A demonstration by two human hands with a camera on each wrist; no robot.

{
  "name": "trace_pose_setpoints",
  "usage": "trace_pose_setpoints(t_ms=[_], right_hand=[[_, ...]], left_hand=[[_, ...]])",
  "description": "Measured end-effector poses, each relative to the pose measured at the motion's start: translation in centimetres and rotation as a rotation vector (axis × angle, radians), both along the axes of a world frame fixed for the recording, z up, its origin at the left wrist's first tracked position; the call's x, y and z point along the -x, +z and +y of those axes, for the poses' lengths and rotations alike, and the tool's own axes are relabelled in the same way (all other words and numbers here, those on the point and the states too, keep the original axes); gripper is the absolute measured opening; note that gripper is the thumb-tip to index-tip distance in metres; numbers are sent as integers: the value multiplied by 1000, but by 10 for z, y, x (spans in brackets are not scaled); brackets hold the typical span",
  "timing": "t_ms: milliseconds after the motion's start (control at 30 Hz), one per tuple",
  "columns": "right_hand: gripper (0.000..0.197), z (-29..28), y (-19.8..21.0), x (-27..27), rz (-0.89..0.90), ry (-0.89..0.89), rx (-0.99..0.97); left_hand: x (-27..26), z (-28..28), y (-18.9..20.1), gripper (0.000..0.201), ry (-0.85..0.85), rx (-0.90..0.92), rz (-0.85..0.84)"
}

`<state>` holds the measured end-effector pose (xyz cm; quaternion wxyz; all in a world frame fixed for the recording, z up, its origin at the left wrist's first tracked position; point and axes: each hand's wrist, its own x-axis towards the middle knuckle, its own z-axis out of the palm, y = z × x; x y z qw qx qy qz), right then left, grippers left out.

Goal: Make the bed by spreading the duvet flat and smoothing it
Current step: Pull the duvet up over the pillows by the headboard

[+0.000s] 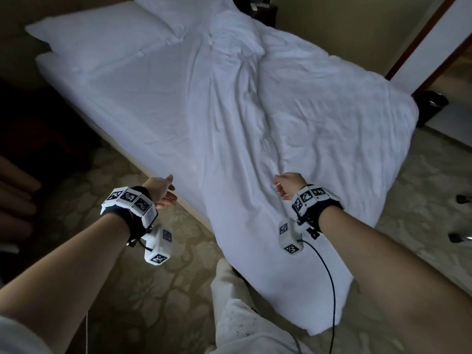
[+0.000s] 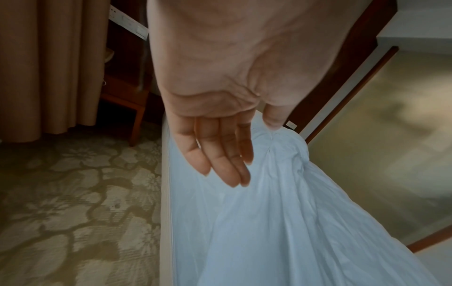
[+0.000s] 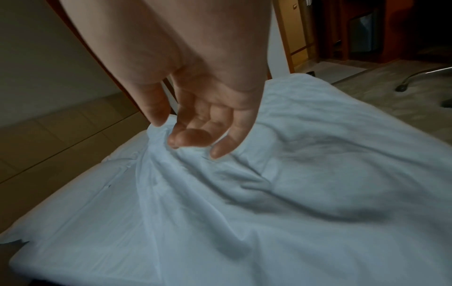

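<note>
The white duvet (image 1: 319, 111) lies crumpled over the right half of the bed, with a long ridge of folds down its middle. Its near end hangs over the foot of the bed to the floor. The bare sheet (image 1: 143, 98) shows on the left half, below two pillows (image 1: 102, 39). My left hand (image 1: 172, 187) hovers open at the bed's near left corner, its fingers (image 2: 220, 164) straight above the sheet and holding nothing. My right hand (image 1: 278, 186) hangs just over the duvet (image 3: 318, 183), its fingers (image 3: 190, 137) loosely curled and empty.
Patterned carpet (image 1: 153, 290) surrounds the bed. A dark waste bin (image 1: 433, 106) stands by the far right corner, and chair feet (image 1: 459, 200) show at the right edge. My leg (image 1: 229, 290) stands at the foot. A curtain (image 2: 49, 67) and wooden furniture (image 2: 122, 96) stand to the left.
</note>
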<state>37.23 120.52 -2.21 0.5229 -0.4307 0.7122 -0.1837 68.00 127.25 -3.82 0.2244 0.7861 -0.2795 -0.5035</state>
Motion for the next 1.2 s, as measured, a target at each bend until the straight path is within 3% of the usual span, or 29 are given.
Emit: trace_pose_setpoints(t_ms=[167, 467, 667, 933, 1067, 1200], right_hand=[[23, -91, -16, -48, 36, 61, 3], [28, -229, -10, -145, 87, 142, -23], [29, -291, -22, -223, 130, 190, -26], [31, -358, -33, -347, 164, 94, -18], [47, -378, -38, -388, 187, 60, -15], [41, -414, -45, -411, 146, -38, -6]], left_hand=[[-51, -73, 0, 45, 54, -11, -19], [-148, -177, 3, 43, 153, 2, -67], [-228, -237, -9, 44, 130, -17, -34], [-353, -342, 1, 39, 23, 16, 65], [-406, -388, 10, 38, -49, 11, 8], [-430, -445, 13, 39, -117, -17, -13]])
